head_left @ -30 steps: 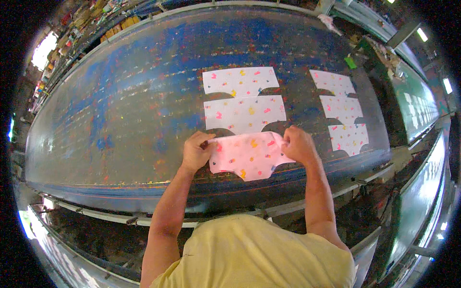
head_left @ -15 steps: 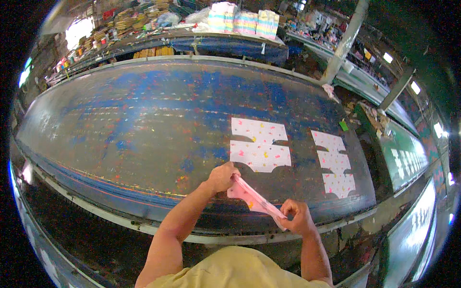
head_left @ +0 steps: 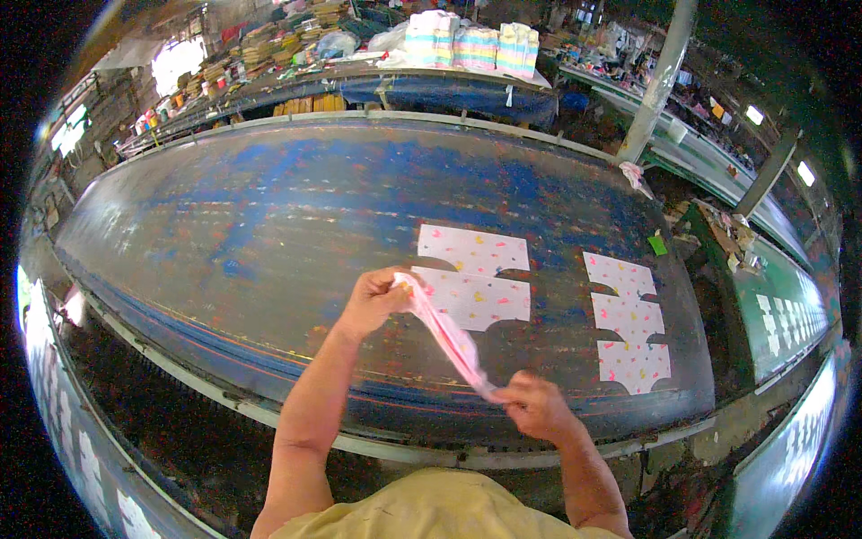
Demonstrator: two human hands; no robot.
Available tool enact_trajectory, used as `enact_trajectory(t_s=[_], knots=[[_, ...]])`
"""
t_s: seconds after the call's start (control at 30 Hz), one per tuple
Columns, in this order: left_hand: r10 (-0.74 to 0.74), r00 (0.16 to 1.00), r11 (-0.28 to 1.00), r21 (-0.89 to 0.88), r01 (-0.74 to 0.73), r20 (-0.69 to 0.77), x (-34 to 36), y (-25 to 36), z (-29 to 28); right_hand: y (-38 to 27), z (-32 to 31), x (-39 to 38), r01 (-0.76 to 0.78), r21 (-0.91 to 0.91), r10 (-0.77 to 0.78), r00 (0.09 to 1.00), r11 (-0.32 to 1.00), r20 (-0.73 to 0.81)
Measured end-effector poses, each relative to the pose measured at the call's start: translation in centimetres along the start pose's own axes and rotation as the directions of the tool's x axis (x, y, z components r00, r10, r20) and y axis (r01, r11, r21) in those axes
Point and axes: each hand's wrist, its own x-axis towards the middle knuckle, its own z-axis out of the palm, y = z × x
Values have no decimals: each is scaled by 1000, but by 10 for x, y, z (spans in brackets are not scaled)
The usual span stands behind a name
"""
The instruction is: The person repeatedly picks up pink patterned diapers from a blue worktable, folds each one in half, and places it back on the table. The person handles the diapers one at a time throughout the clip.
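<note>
Stretched between my two hands is a pink-and-white printed fabric piece (head_left: 447, 337), bunched into a narrow strip that slants down to the right. My left hand (head_left: 375, 301) pinches its upper end over the table, close to the flat pieces. Its lower end is gripped by my right hand (head_left: 536, 406) near the table's front edge. Just beyond lie cut fabric pieces (head_left: 476, 298) with small coloured prints, flat on the dark table (head_left: 269, 242). Another column of such fabric pieces (head_left: 628, 314) lies farther right.
A green scrap (head_left: 658, 244) lies near the table's right end. Behind stands a bench with stacked folded cloth (head_left: 471, 47) and small paint pots (head_left: 211, 90). A metal post (head_left: 660, 90) rises at the back right. Green tables (head_left: 772, 287) with white pieces stand to the right.
My left hand has moved up and left with its end of the fabric, and my right hand slightly left. The strip is drawn out longer. The view has shifted slightly.
</note>
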Motion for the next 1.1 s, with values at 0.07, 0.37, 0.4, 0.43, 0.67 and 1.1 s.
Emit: enact_trajectory(t_s=[0.07,0.37,0.4,0.43,0.67,1.1], knots=[[-6,998,993,121,15,-69,-1,-10,10,20,0,-7,-19,142,0,991,990,136],[-96,871,920,291,262,-482,-21,-77,61,157,-18,-1,-361,538,360,926,762,112],[-63,861,841,437,318,-504,-17,-79,60,169,-19,9,-386,532,399,912,754,96],[-26,847,719,578,385,-531,-13,-82,59,181,-18,19,-326,526,370,929,785,23],[75,862,562,735,379,-502,43,-116,13,253,4,102,-256,272,313,931,928,-190],[139,903,564,782,264,-406,87,-147,-27,274,-12,177,-468,-234,480,877,852,-6]])
